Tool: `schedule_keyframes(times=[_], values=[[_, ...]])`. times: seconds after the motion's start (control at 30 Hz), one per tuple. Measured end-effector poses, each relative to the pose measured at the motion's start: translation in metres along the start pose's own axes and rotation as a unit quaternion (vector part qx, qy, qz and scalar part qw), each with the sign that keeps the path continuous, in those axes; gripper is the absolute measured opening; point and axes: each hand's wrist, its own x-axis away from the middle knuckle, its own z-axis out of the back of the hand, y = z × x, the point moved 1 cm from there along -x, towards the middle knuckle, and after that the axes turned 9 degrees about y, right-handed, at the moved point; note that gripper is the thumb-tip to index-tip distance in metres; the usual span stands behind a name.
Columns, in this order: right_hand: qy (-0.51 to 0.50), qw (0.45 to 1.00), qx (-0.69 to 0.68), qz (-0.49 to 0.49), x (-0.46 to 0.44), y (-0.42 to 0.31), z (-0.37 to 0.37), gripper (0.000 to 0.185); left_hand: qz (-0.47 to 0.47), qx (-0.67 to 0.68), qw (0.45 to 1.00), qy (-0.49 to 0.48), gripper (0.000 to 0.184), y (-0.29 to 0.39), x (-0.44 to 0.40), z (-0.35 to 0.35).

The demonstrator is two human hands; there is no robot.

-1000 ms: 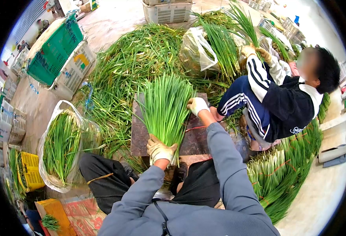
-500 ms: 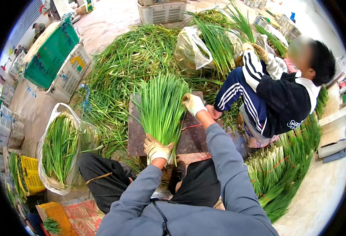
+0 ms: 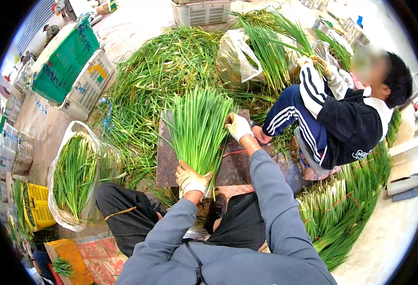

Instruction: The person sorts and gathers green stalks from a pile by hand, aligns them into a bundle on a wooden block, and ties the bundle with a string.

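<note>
A thick bunch of green garlic chives [image 3: 198, 130] stands fanned out in front of me, over a dark board [image 3: 167, 164]. My left hand [image 3: 192, 179], in a pale work glove, is wrapped round the lower part of the bunch. At its upper right edge is my right hand [image 3: 238, 126], also gloved, with thumb and fingers pinched together against the outer leaves. Whatever lies between those fingertips is too small to make out. A thin red strip [image 3: 235, 153] lies on the board beside the bunch.
Loose leaves [image 3: 142, 90] are heaped beyond the board. To the left stand a bag of chives [image 3: 78, 178] and stacked crates [image 3: 66, 61]. A co-worker [image 3: 342, 114] sits at right, holding leaves, near rows of tied bunches [image 3: 342, 204].
The view has shifted slightly. My left hand keeps its hold on the bunch, and my right hand stays at its edge with the fingers drawn in closer. The co-worker's leaves have tilted a little.
</note>
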Motion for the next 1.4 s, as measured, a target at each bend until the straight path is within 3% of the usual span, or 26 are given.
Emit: schedule_keyframes(times=[0.13,0.23,0.27,0.33,0.37,0.4,0.5,0.6,0.63,0.67,0.8,0.9,1.2,1.4], values=[[0.101,0.994,-0.05,0.008,-0.004,0.007,0.017,0.017,0.007,0.004,1.0,-0.015,0.137,0.002,0.001,0.006],[0.261,0.944,-0.204,-0.001,-0.008,0.014,0.034,0.015,0.01,0.009,1.0,-0.014,0.138,0.002,0.001,0.009],[0.286,0.911,-0.297,-0.014,-0.01,0.015,0.037,0.014,0.01,0.011,1.0,-0.017,0.137,0.001,0.001,0.009],[0.269,0.87,-0.393,-0.13,0.001,-0.008,0.068,0.015,0.012,0.017,1.0,-0.021,0.137,0.003,0.0,0.013],[0.279,0.863,-0.4,-0.129,0.003,-0.016,0.074,0.015,0.021,0.027,0.998,-0.045,0.14,0.003,0.0,0.018],[0.279,0.864,-0.399,-0.129,0.005,-0.014,0.074,0.015,0.029,0.036,0.997,-0.068,0.142,0.004,0.0,0.021],[0.178,0.937,-0.293,-0.064,0.004,0.013,0.045,0.014,0.031,0.036,0.997,-0.06,0.142,0.003,-0.001,0.014],[0.089,0.981,-0.167,-0.051,0.002,0.032,0.013,0.033,0.022,0.022,0.998,-0.046,0.14,0.002,0.0,0.013],[0.036,0.986,-0.135,-0.086,0.008,0.011,0.024,0.038,0.014,0.012,0.999,-0.042,0.138,0.002,0.0,0.011],[0.008,0.996,-0.062,-0.058,0.016,-0.009,0.037,0.041,0.014,0.012,0.999,-0.041,0.138,0.002,0.001,0.009],[-0.044,0.999,0.019,-0.013,0.011,-0.001,0.012,0.041,0.013,0.017,0.999,-0.03,0.138,0.002,-0.001,0.01],[-0.151,0.978,0.141,0.017,0.009,0.006,0.0,0.026,0.02,0.022,0.998,-0.051,0.14,0.004,-0.001,0.011],[0.015,0.996,0.08,0.028,0.016,0.003,0.033,0.019,-0.012,0.082,0.996,-0.046,0.148,-0.012,-0.007,0.006],[0.159,0.983,0.033,0.087,0.029,-0.029,0.047,0.016,-0.055,0.056,0.996,-0.044,0.142,0.002,-0.006,0.027]])
